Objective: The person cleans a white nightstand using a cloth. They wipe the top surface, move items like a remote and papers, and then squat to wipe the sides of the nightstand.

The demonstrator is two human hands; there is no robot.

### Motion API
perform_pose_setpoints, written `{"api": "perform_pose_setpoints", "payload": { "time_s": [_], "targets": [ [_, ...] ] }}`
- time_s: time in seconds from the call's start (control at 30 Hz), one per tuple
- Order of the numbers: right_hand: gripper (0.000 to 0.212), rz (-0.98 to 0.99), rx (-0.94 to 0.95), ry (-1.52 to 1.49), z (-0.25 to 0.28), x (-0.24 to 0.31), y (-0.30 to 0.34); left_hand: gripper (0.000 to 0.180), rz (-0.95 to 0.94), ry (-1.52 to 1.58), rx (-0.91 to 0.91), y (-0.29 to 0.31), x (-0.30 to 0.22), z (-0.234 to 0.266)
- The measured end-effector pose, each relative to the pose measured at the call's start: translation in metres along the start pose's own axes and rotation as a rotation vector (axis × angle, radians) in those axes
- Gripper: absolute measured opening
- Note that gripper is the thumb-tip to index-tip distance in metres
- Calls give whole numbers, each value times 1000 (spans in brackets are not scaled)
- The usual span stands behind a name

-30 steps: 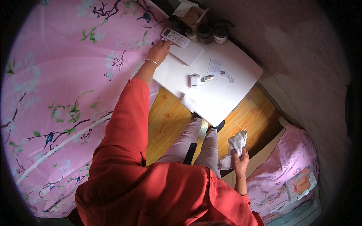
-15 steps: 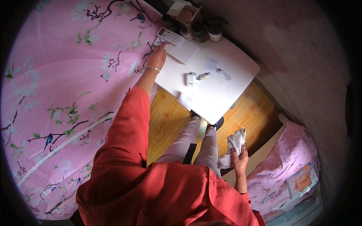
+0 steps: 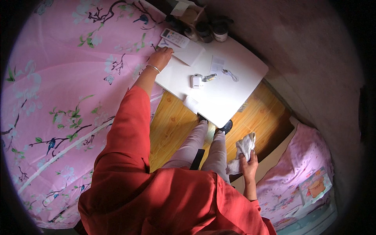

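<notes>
The left hand point(image 3: 159, 58) is reaching out at full stretch to the table's point(image 3: 235, 92) 10 o'clock corner, fingers lying spread and flat on a white pad point(image 3: 190, 53), pressing on it rather than gripping. Just past the fingertips, at 1 o'clock from them, a white remote point(image 3: 175, 38) is lying at the table edge. The right hand point(image 3: 249, 166) is hanging low at 5 o'clock of the table, fist closed round a crumpled grey-white cloth point(image 3: 242, 150).

The cloth looks soft, light and limp, so it is likely bunching wherever squeezed; a full-fist hold on its middle, as here, should be keeping it from trailing. The pad looks thin, stiff and smooth, probably sliding easily on the tabletop; taking it by the near edge seems best.

Against the earlier frames, the left hand is sitting a little nearer the pad's corner and farther below the remote, while the right hand is still holding the cloth at the same height. The small charger point(image 3: 196, 81) and cable point(image 3: 230, 74) have not moved.
</notes>
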State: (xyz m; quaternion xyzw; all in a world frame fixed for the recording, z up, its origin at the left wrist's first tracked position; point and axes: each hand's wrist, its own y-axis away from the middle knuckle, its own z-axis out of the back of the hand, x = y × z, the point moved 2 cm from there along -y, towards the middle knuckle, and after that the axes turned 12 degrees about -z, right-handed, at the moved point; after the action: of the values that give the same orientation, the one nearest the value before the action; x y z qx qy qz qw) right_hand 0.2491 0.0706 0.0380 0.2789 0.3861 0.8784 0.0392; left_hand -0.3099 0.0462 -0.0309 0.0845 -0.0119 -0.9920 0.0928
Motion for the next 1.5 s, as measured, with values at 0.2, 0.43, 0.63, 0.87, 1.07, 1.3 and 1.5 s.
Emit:
{"api": "perform_pose_setpoints", "payload": {
  "time_s": [0.2,0.43,0.63,0.87,1.07,1.3,1.5],
  "targets": [
    [43,-22,-7,-29,0,-12,1,12,166,366,-316,12,-52,-20],
    [42,-15,-10,-28,3,-14,1,12,400,1262,-219,-1,-196,-82],
    [43,1,-22,-49,-3,-44,-1,14,760,1376,-24,62,-248,-103],
    [43,-31,39,-47,-6,-31,1,12,726,1026,-80,87,-285,-133],
    [42,-5,41,-67,-11,-43,1,12,683,920,-3,61,-296,-111],
    [43,-37,72,3,-7,-28,4,11,558,838,-64,12,-290,-128],
    [44,-21,42,-5,-10,-34,5,10,536,749,-59,-34,-290,-119]
  ]
}}
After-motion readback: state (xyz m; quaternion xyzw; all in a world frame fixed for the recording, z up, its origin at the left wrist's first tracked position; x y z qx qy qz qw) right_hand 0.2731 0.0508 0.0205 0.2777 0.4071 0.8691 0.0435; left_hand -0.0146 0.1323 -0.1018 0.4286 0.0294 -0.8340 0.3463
